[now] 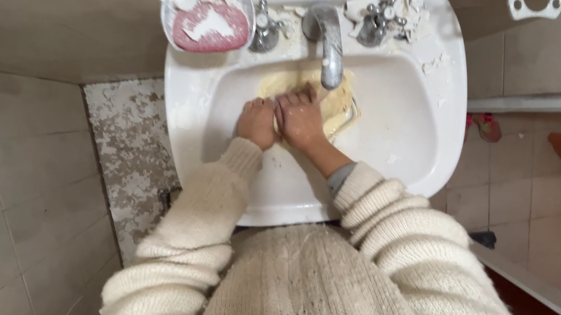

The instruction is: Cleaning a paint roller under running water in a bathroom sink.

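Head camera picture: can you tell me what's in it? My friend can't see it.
Two hands, the left hand and right hand, press side by side on a yellowish cloth in a white sink, under a metal tap. A soap dish sits on the sink's back corner; cream sweater sleeves fill the foreground.

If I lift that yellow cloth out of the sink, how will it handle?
The yellow cloth lies crumpled under the tap, so probably floppy. If soaked, likely heavy and dripping. Both hands, left hand and right hand, press it.
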